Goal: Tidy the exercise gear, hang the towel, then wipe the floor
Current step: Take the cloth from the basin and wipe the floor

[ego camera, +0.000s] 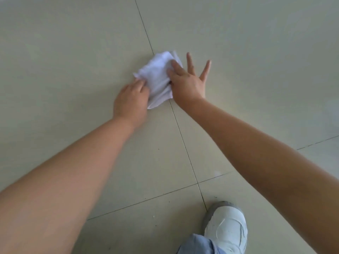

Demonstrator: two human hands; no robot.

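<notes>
A crumpled white cloth [158, 77] lies on the pale tiled floor [73, 70], over a dark grout line. My left hand [131, 101] grips the cloth's near-left edge with curled fingers. My right hand [187, 79] presses on the cloth's right side with thumb and forefinger, while its other fingers are spread flat over the tile beside it. Both arms reach forward and down.
My white and grey shoe [225, 228] and a bit of blue trouser leg [198, 244] stand on the floor at the bottom right. Grout lines [185, 147] cross the tiles. Small dark specks dot the tile near the shoe.
</notes>
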